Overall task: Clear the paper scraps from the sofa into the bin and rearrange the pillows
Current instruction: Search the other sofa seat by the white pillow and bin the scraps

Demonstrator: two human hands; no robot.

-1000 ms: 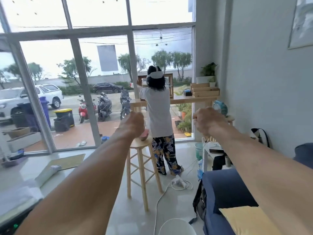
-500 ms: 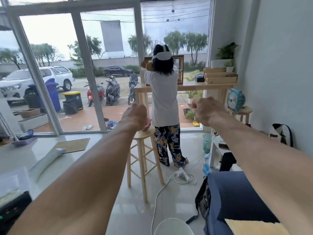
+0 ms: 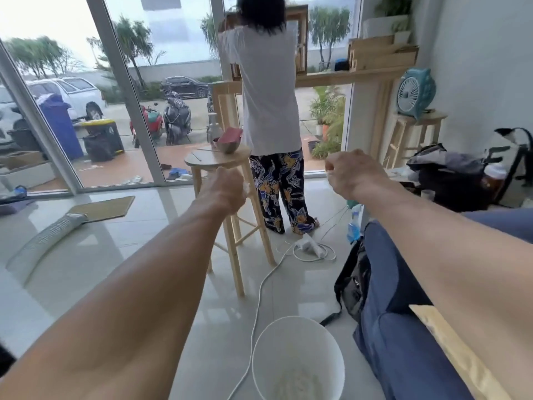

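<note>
Below, bin [image 3: 261, 353] on tiled floor [image 3: 115, 272] beside sofa [image 3: 403, 356] — left grip [image 3: 225, 189], right grip [image 3: 352, 174] clenched.

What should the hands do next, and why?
Probably draw the left hand back and down over the white bin, then open it. Its fingers are curled, and a white speck at the fist may be paper, though I cannot tell. The hand is stretched out well past the bin, which stands on the floor beside the blue sofa and already holds pale scraps.
</note>
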